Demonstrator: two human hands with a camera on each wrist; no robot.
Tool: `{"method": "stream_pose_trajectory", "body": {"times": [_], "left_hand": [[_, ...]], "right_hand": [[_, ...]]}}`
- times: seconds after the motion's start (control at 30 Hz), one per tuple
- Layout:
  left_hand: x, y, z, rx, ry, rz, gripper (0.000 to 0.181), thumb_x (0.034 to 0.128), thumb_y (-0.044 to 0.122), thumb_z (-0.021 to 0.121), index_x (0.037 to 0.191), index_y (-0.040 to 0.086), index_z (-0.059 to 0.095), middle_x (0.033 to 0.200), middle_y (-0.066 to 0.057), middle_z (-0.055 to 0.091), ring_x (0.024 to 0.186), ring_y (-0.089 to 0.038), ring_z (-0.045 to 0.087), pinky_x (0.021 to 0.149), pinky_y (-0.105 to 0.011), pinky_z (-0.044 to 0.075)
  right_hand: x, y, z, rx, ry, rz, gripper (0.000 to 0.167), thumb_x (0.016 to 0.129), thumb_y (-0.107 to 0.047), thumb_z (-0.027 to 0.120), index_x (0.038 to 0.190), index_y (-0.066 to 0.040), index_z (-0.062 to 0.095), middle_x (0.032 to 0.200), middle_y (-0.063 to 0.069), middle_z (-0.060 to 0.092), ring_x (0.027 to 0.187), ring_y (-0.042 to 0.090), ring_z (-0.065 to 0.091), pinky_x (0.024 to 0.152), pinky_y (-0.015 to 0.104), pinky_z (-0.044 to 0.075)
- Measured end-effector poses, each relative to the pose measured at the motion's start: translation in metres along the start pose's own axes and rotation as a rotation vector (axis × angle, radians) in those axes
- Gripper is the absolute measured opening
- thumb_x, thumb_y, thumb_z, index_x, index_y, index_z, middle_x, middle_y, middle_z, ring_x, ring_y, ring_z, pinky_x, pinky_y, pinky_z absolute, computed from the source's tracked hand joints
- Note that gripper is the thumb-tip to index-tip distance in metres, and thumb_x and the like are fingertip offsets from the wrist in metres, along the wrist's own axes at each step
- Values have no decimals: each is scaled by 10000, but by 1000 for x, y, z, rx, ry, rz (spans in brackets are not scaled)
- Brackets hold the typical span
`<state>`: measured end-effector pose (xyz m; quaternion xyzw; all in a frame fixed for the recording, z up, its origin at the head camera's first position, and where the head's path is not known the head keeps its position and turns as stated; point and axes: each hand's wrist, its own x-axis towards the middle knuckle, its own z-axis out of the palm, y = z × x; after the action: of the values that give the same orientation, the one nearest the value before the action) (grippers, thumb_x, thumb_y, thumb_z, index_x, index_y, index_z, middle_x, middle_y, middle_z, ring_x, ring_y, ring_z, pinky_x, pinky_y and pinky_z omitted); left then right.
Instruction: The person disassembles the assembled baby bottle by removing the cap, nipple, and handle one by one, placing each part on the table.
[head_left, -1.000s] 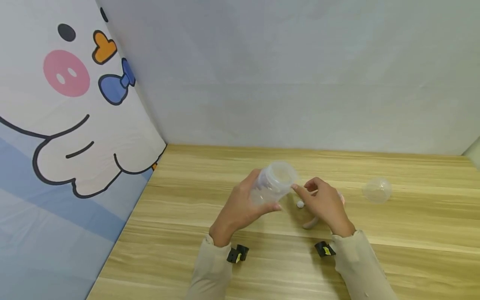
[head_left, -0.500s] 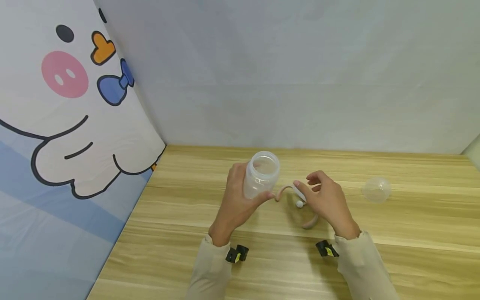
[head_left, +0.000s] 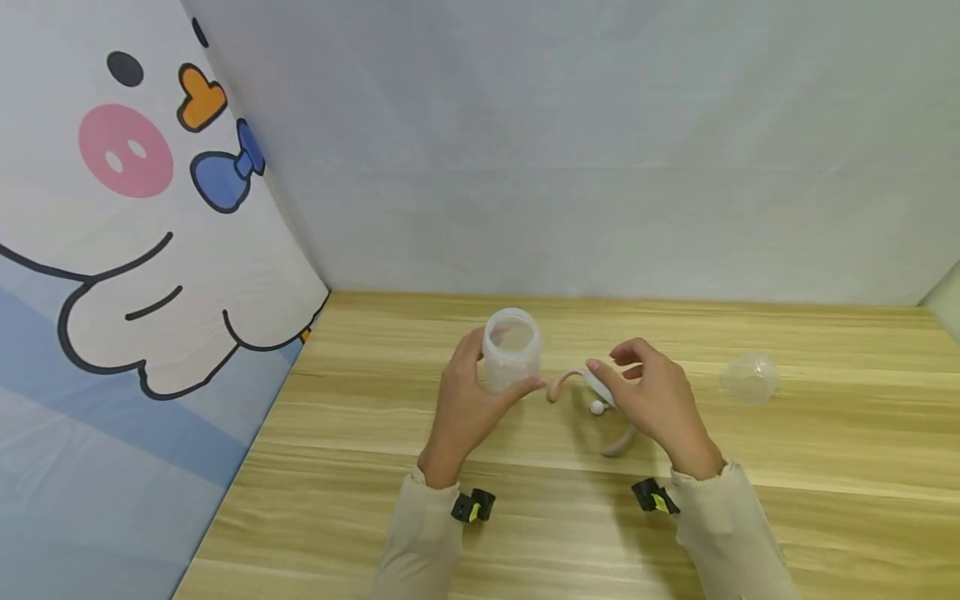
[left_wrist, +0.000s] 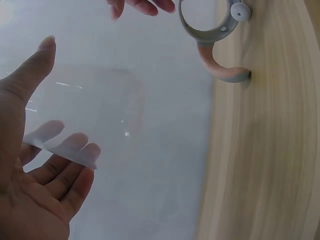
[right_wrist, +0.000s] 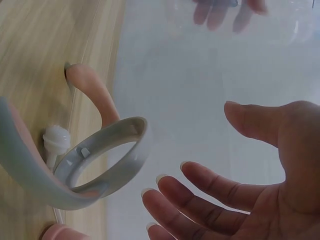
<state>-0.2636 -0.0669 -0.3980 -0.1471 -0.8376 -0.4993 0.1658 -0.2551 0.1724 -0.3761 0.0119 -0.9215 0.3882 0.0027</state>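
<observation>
My left hand (head_left: 465, 408) holds a clear, wide-mouthed baby bottle (head_left: 512, 367), its thumb and fingers on opposite sides. The bottle stands nearly upright, its uncapped mouth facing up. My right hand (head_left: 658, 404) hovers to the right with relaxed fingers and nothing in its grasp. Below and left of it, a bottle handle ring (right_wrist: 132, 162) with two curved pink-and-grey grips (right_wrist: 92, 87) rests on the table. Beside the ring is a white ball-shaped straw weight (right_wrist: 56, 139) on a thin tube. A pink piece (right_wrist: 65, 233) shows only partly at the right wrist view's bottom edge.
A clear dome-shaped cap (head_left: 751, 377) lies on the wooden table (head_left: 847, 467) to the right of my right hand. Behind the table hangs a pale grey cloth (head_left: 600, 150). A cartoon-printed cloth (head_left: 172, 283) borders the left side.
The bottle was tilted rightward near my right fingers; it has come upright and moved left and lower with my left hand. My right hand has drawn back slightly, and the handle ring shows more.
</observation>
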Motion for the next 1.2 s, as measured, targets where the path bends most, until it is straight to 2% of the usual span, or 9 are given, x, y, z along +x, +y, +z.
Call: {"method": "stream_pose_trajectory", "body": {"times": [0.27, 0.47, 0.83, 1.2], "left_hand": [[-1, -11, 6, 35, -61, -93, 762, 761, 402, 885, 1391, 153, 536, 1272, -67, 665, 1137, -254, 647, 908, -512, 544], [-3, -19, 10, 75, -103, -176, 774, 767, 428, 874, 1397, 126, 539, 1294, -93, 675, 1144, -290, 663, 920, -507, 547], [-4, -29, 15, 129, -137, -157, 759, 768, 398, 878, 1379, 94, 545, 1278, -130, 688, 1159, -312, 674, 961, -507, 543], [-6, -35, 18, 147, -157, -186, 744, 781, 424, 863, 1366, 93, 544, 1256, -136, 692, 1127, -318, 678, 940, -509, 544]], "right_hand": [[-2, -1, -3, 1, -10, -5, 574, 974, -566, 571, 1236, -56, 614, 1313, 188, 639, 1174, 389, 627, 895, 522, 537], [-3, -1, -3, 0, -12, -1, 557, 971, -569, 574, 1223, -75, 621, 1313, 175, 643, 1180, 385, 628, 894, 516, 536], [-2, -3, -4, -3, -11, -5, 558, 970, -559, 582, 1231, -68, 623, 1319, 177, 639, 1177, 381, 632, 891, 522, 538], [-2, -2, -4, -5, -11, -16, 545, 973, -544, 589, 1224, -62, 628, 1307, 186, 645, 1164, 386, 636, 888, 524, 541]]}}
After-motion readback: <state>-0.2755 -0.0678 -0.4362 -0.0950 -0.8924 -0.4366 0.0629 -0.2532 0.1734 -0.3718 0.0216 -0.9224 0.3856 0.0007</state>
